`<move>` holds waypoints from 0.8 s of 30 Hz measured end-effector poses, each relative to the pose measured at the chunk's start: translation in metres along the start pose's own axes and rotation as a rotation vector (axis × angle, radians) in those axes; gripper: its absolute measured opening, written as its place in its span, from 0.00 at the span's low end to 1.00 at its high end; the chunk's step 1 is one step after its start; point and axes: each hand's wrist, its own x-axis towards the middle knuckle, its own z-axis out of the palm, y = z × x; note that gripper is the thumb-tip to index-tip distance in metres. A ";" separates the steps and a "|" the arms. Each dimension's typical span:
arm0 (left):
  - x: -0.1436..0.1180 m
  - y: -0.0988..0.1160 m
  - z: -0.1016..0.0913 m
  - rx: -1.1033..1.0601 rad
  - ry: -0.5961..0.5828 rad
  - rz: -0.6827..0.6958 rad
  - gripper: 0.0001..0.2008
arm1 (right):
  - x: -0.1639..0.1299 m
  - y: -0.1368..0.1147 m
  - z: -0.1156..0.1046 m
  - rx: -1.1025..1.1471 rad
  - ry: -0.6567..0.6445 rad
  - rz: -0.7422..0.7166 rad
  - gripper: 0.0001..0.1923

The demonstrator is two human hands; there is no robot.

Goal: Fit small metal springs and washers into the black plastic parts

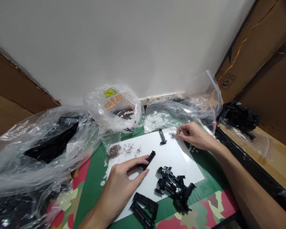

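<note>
My left hand (124,183) rests on a white sheet (176,156) and pinches a long black plastic part (149,159) between thumb and fingers. My right hand (193,135) reaches to the sheet's far right corner, fingertips pinched at a small heap of tiny metal springs (173,136). Another black part (162,136) lies just left of that heap. A pile of black plastic parts (173,187) sits on the sheet's near right side. Several stacked black parts (144,210) lie at the near edge.
More small metal springs (128,149) are scattered at the sheet's far left. Clear plastic bags (114,106) of black parts and white discs (156,121) ring the back and left. Cardboard boxes (259,54) stand at right, with black parts (240,117) heaped beside them.
</note>
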 end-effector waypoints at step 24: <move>0.005 -0.007 -0.001 -0.037 0.008 -0.007 0.15 | -0.001 -0.001 -0.004 -0.050 -0.077 0.024 0.09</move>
